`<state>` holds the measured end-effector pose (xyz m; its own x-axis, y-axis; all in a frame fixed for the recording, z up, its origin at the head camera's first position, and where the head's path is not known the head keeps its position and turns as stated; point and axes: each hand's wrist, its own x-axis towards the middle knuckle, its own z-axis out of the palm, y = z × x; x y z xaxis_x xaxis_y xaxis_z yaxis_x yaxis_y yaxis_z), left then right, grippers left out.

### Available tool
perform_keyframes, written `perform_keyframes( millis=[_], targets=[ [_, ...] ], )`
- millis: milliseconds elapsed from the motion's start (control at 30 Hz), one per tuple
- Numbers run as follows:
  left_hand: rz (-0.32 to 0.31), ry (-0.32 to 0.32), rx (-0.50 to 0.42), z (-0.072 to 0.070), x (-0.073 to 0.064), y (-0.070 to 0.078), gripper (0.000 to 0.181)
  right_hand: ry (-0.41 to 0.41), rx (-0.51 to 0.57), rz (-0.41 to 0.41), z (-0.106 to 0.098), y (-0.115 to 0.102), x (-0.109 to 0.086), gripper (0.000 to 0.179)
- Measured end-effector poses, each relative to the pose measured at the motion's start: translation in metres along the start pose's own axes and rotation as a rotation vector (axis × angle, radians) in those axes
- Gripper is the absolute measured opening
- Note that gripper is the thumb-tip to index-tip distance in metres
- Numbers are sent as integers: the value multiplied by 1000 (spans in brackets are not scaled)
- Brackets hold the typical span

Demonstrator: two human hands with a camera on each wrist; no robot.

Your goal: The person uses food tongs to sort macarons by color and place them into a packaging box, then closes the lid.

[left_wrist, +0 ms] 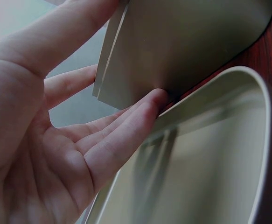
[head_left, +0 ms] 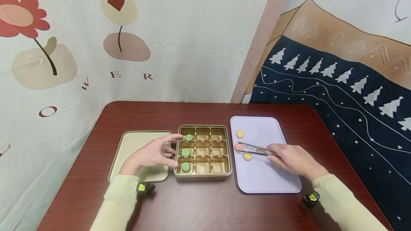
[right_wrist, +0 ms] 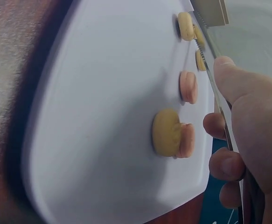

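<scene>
Tin of gold-coloured metal (head_left: 203, 178), rectangular with 9 compartments, stands on a reddish-brown wood-look table (head_left: 192, 206). Its left column bears 3 round green macarons (head_left: 185, 152), 1 each in the far, middle and near compartments.

The person's left hand (head_left: 149, 154) lies at the tin's left side, with fingers and thumb spread well apart. The index fingertip reaches the far-left part of the tin's rim and the thumb the near-left part; in the left wrist view another fingertip lies against the outer wall. Beneath this hand, just left of the tin, a pale gold rectangular lid (head_left: 154, 174) lies with its inner side up.

Right of the tin rests a lilac rectangular tray (head_left: 261, 183) with rounded corners. Above it the right hand (head_left: 290, 158) grips slender silver metal tongs (head_left: 253, 153), pointing toward the tin. Their tips stand apart, to either side of a round pink macaron (head_left: 239, 147) near the tray edge closest to the tin; whether they clamp it I cannot tell.

At the same end of the tray, 2 round yellow macarons (head_left: 239, 134) flank the pink macaron, 1 farther back and 1 nearer the person. Farther right from the tin, 2 more pink macarons (right_wrist: 189, 87) and a large-looking yellow macaron (right_wrist: 165, 133) show in the right wrist view.
</scene>
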<state>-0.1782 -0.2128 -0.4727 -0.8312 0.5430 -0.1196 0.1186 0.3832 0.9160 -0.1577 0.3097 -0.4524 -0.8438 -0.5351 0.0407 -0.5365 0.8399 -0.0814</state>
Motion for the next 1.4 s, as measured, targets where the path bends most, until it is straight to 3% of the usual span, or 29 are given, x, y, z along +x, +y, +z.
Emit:
perform_keyframes(
  millis=[233, 967, 1400],
  targets=[
    [3, -5, -7, 0, 1, -1, 99, -15, -24, 6, -6, -1, 3, 36],
    [6, -6, -8, 0, 1, 0, 98, 6, -15, 9, 3, -6, -1, 38],
    [5, -5, 2, 0, 0, 1, 99, 96, -5, -17, -5, -1, -2, 31]
  ],
)
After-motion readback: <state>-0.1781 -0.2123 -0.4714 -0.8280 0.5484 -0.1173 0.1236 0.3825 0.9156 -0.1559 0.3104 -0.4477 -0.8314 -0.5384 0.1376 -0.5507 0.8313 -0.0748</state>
